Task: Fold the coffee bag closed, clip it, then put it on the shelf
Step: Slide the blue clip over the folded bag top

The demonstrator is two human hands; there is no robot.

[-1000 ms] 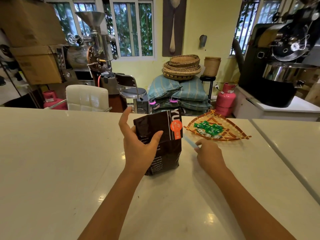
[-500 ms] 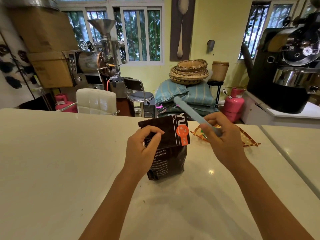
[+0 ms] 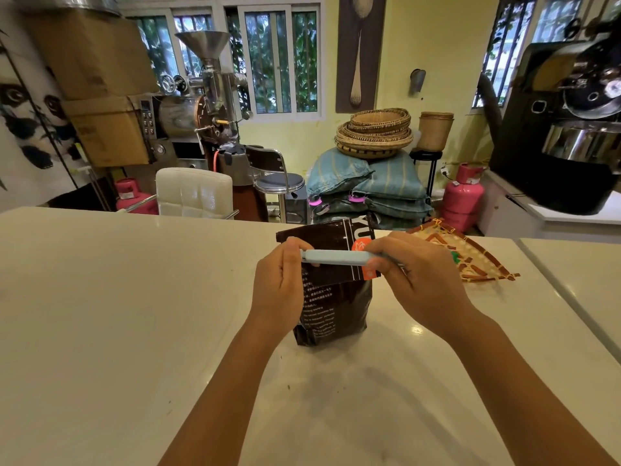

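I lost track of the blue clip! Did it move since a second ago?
Yes. The blue clip went from low on the counter, right of the coffee bag, up and left to lie across the bag's folded top, held by both hands.

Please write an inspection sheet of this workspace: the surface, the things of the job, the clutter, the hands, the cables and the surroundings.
Surface: white counter, glossy, a few dark specks.
Job's things: brown coffee bag upright, top folded over; light blue clip lies across the fold.
Clutter: woven tray right of the bag.
Hands: left hand pinches the clip's left end; right hand grips its right end.
Cables: nothing seen on the counter.
Surroundings: coffee roaster, pink gas cylinder, stacked baskets, white chair.
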